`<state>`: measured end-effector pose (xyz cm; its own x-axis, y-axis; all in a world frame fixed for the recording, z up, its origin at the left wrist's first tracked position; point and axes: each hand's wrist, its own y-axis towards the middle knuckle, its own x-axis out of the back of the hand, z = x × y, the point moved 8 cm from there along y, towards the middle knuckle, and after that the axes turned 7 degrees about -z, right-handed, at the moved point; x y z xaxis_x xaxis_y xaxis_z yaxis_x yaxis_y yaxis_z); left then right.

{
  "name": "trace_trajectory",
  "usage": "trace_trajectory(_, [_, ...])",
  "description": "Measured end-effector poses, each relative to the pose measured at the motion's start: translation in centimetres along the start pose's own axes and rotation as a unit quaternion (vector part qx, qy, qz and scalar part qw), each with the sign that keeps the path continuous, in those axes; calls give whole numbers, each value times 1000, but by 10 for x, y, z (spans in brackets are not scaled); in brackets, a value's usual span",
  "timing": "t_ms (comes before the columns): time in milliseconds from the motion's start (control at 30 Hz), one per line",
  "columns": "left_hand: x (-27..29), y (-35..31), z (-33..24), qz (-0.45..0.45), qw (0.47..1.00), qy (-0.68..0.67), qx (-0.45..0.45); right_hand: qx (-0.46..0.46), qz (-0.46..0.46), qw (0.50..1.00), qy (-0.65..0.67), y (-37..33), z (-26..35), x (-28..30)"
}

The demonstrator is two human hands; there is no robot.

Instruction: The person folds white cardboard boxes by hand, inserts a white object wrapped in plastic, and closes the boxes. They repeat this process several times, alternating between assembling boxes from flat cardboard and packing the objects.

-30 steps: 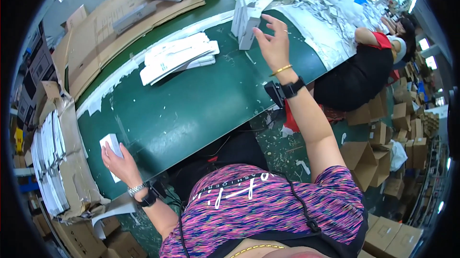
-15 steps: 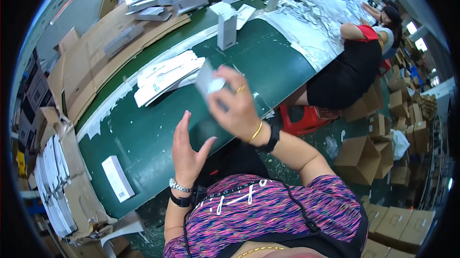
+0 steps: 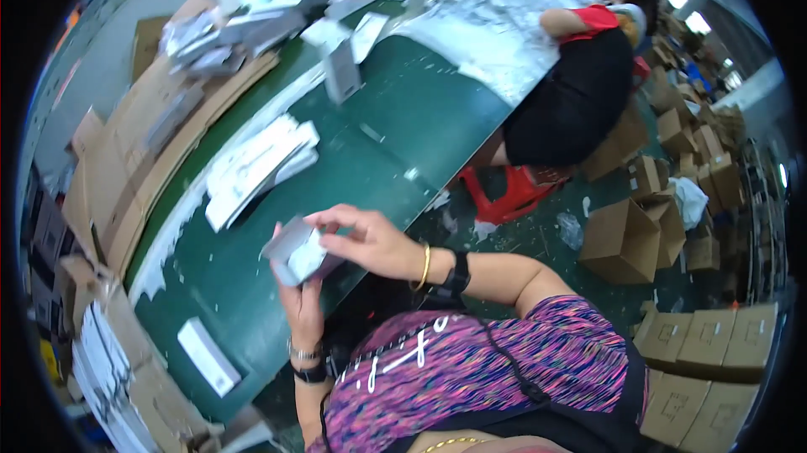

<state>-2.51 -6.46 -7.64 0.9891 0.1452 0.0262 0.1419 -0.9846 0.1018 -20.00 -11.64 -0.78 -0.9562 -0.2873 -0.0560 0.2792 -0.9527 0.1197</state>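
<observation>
On the green table (image 3: 403, 117), see a closed white carton (image 3: 208, 355) lying at eight o'clock from the left hand (image 3: 303, 306), then a stack of flat white pieces (image 3: 256, 169) at eleven o'clock from the open grey-white carton (image 3: 286, 239). Find that open carton at twelve o'clock from the left hand, clasped there at its lower part, mouth upward, with something white inside; place it at nine o'clock from the right hand (image 3: 366, 241), bent-fingered at its right edge. Cannot tell a pinch from mere contact there. Toward two o'clock, note a red stool (image 3: 507, 198) and a seated co-worker (image 3: 572, 100).
</observation>
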Motion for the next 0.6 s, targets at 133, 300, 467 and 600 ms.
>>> trace_trajectory(133, [-20, 10, -25, 20, 993, -102, -47, -66, 21, 996, 61, -4, -12, -1])
trace_trajectory(300, [-14, 6, -20, 12, 979, -203, -31, -91, 37, 988, 120, -4, -18, 0])
trace_trajectory(467, [-11, 3, -37, 35, 936, -348, 49, -92, 38, 989, 110, -4, -21, -3])
trace_trajectory(600, [-10, 4, -34, 30, 951, -301, 69, -77, 30, 992, 95, -2, -18, -6])
